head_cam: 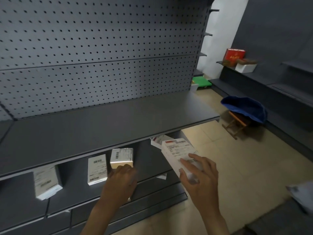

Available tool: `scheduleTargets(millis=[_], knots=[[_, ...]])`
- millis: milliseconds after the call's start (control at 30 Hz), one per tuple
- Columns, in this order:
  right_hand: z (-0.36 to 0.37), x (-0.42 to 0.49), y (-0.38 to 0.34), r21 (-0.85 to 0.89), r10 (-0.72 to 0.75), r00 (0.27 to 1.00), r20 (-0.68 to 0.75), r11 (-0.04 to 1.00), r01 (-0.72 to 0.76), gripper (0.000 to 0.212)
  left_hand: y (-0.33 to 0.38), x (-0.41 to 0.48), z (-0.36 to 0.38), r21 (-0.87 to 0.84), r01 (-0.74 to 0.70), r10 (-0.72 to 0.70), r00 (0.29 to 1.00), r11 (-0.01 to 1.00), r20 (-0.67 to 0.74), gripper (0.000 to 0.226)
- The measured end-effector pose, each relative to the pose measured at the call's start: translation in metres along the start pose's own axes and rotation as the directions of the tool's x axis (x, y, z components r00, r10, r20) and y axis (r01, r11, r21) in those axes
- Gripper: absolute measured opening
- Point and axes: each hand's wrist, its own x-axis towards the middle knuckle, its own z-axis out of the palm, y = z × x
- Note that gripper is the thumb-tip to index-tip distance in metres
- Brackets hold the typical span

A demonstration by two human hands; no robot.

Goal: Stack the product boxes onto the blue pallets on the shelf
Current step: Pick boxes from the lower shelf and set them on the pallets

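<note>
Product boxes are all plain white with printed shipping-style labels, and honestly the text on every one is too blurry to read; you only get barcodes. The left hand (121, 180) has its fingers curled round the bottom end of one upright box (122, 157) at the lower shelf (81, 197), barcode near the top left of its label. The right hand (198, 177) is out in front of the shelf's right end, fingers and thumb clamped on a longer tilted box (177, 152) with a red strip across the top of its label and a barcode near the fingers; can't tell if that's one box or a couple held together. Another tilted white box (158, 140) pokes out just behind it, under the edge of the grey upper shelf (118, 122). Two more boxes stand on the lower shelf to the left: a middle box (97, 168) with barcodes top and bottom, and a far-left box (46, 181), pretty smeared. Grey pegboard (101, 48) backs the unit. Off to the right, well apart, a red box (234, 55) with gold writing I can't make out sits on another shelf.
</note>
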Motion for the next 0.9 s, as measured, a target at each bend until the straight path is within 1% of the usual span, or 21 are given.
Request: scheduleTargets(millis=[100,200,233,267,367,467,533,633,700,800,900], knots=[[0.011,-0.013,0.009,-0.021,0.025,0.998,0.051,1.0,-0.024,0.042,-0.004,-0.001,0.018,-0.036,0.044,-0.043,0.999,0.998,0.028,0.02],[0.023,-0.019,0.016,-0.043,0.032,0.995,0.09,0.999,-0.028,0.038,-0.006,0.003,0.029,-0.098,0.161,-0.146,0.978,0.982,0.147,0.035],[0.027,-0.019,0.018,-0.052,0.03,0.994,0.104,0.998,-0.025,0.037,-0.007,0.006,0.032,-0.096,0.196,-0.174,0.964,0.976,0.2,0.037],[0.032,-0.019,0.019,-0.058,0.03,0.993,0.118,0.998,-0.023,0.037,-0.007,0.009,0.035,-0.084,0.218,-0.194,0.955,0.972,0.225,0.037],[0.047,-0.016,0.024,-0.049,0.028,0.988,0.149,0.999,-0.021,0.04,-0.011,0.024,0.044,-0.072,0.275,-0.251,0.939,0.959,0.235,0.036],[0.067,-0.013,0.032,-0.046,0.015,0.983,0.181,0.999,-0.007,0.037,-0.021,0.041,0.062,-0.086,0.383,-0.346,0.895,0.92,0.282,0.048],[0.083,-0.013,0.039,-0.046,0.01,0.98,0.197,0.999,-0.001,0.04,-0.029,0.052,0.08,-0.067,0.418,-0.384,0.877,0.906,0.287,0.055],[0.11,-0.017,0.05,-0.035,0.007,0.982,0.19,0.999,0.0,0.041,-0.048,0.071,0.11,-0.042,0.45,-0.418,0.857,0.892,0.302,0.06],[0.125,-0.021,0.053,-0.028,-0.004,0.983,0.186,1.0,0.009,0.038,-0.064,0.083,0.129,-0.057,0.504,-0.464,0.829,0.862,0.312,0.061],[0.144,-0.029,0.054,-0.031,-0.052,0.975,0.215,0.998,0.06,0.038,-0.087,0.098,0.156,-0.072,0.578,-0.537,0.791,0.813,0.292,0.066],[0.163,-0.033,0.059,-0.023,-0.066,0.972,0.225,0.997,0.073,0.037,-0.099,0.111,0.176,0.003,0.607,-0.587,0.767,0.794,0.258,0.078]])
